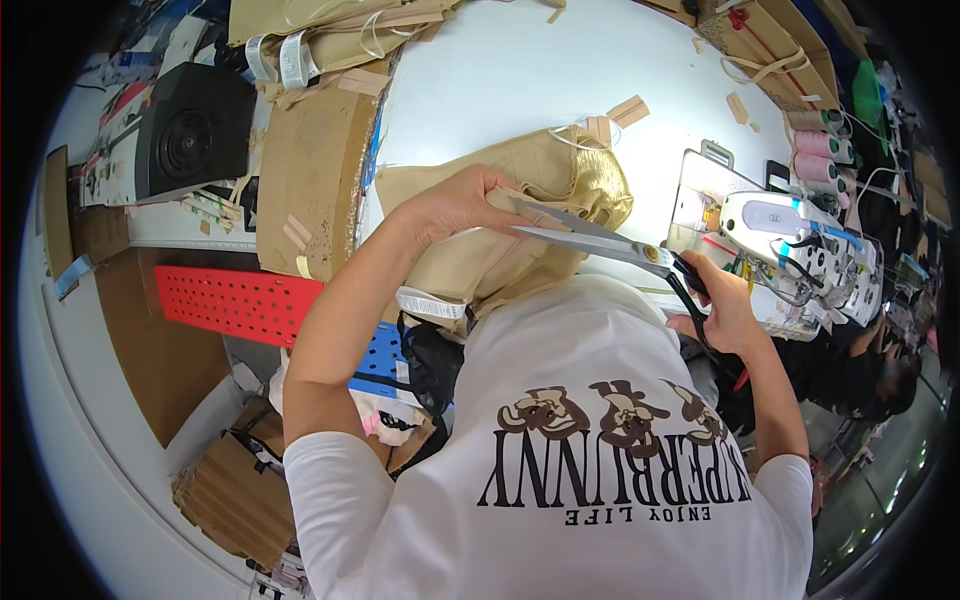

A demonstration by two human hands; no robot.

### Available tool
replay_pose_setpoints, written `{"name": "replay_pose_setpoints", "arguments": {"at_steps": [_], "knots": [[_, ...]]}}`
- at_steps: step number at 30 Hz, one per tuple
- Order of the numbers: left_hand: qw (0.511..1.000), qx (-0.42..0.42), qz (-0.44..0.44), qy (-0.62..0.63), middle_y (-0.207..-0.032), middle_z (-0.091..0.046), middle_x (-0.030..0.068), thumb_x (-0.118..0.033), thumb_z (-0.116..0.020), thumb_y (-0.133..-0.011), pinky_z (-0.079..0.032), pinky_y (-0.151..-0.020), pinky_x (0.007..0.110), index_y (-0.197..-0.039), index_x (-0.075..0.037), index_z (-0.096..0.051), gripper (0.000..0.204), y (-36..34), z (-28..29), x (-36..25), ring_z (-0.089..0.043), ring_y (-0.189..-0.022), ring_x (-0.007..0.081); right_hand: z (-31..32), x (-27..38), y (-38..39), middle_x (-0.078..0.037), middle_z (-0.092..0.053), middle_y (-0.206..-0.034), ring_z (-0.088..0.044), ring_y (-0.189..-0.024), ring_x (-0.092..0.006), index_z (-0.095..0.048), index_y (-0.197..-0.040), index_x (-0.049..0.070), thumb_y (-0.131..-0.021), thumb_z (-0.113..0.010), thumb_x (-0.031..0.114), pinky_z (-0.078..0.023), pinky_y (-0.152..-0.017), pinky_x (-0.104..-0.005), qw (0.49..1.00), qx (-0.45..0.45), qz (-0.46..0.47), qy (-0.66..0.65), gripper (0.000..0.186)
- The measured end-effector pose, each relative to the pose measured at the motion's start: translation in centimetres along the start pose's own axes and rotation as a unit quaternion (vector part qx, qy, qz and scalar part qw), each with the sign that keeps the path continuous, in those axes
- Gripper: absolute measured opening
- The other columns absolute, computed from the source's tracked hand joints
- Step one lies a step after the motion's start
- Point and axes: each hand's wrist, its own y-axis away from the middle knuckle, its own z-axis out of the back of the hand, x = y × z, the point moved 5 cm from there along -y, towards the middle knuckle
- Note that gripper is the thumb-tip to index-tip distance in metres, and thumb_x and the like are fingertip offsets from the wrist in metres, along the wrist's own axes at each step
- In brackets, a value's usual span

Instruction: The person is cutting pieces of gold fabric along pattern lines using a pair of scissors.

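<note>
My right hand [728, 308] grips the black handles of a large pair of scissors [640, 252]. Its two steel blades are spread apart and point left, their tips at the cloth beside my left hand [462, 208]. That hand pinches an edge of a beige garment [500, 265], lifting it off the white table [480, 80]. Shiny gold-toned cloth [603, 190] shows at the garment's far right part. A white care label [432, 303] hangs at its near left edge. What exactly lies between the blades is hard to make out.
A white sewing machine [775, 225] stands to the right, with pink thread spools [820, 165] behind it. Flattened cardboard [310, 170] covers the table's left side, near a black machine housing [200, 130]. More beige garments [340, 35] lie at the back. A red perforated panel [235, 302] sits lower left.
</note>
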Motion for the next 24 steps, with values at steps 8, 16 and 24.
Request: {"name": "replay_pose_setpoints", "arguments": {"at_steps": [8, 16, 24], "knots": [[0.999, 0.007, -0.015, -0.033, -0.089, -0.066, 0.0036, 0.001, -0.069, -0.077, -0.054, -0.074, 0.024, -0.098, 0.001, -0.067, 0.021, 0.0, -0.6, -0.5, -0.061, -0.082, 0.0094, -0.3, 0.4, -0.5, -0.007, -0.053, -0.069, -0.05, -0.056, -0.0189, -0.048, -0.117, 0.002, -0.057, -0.083, 0.042, -0.041, -0.053, -0.0286, 1.0, 0.007, 0.005, 0.005, 0.08], [0.993, -0.002, -0.034, -0.11, -0.089, -0.066, 0.0035, 0.005, -0.074, -0.069, -0.052, -0.079, 0.024, -0.097, 0.0, -0.068, 0.029, 0.0, -0.5, -0.6, -0.062, -0.081, 0.0096, -0.5, 0.8, -0.8, -0.009, -0.052, -0.069, -0.051, -0.056, -0.0208, -0.048, -0.116, 0.003, -0.059, -0.082, 0.041, -0.041, -0.053, -0.03, 1.0, 0.004, 0.024, 0.009, 0.077], [0.997, 0.005, -0.014, -0.072, -0.087, -0.068, 0.0037, 0.008, -0.076, -0.064, -0.049, -0.082, 0.024, -0.094, -0.003, -0.069, 0.033, -0.3, -0.5, 0.1, -0.062, -0.085, 0.0099, -1.2, 0.4, -0.5, -0.013, -0.055, -0.073, -0.053, -0.055, -0.0268, -0.047, -0.116, 0.002, -0.069, -0.076, 0.038, -0.042, -0.052, -0.0327, 1.0, 0.012, 0.015, 0.006, 0.066]]}}
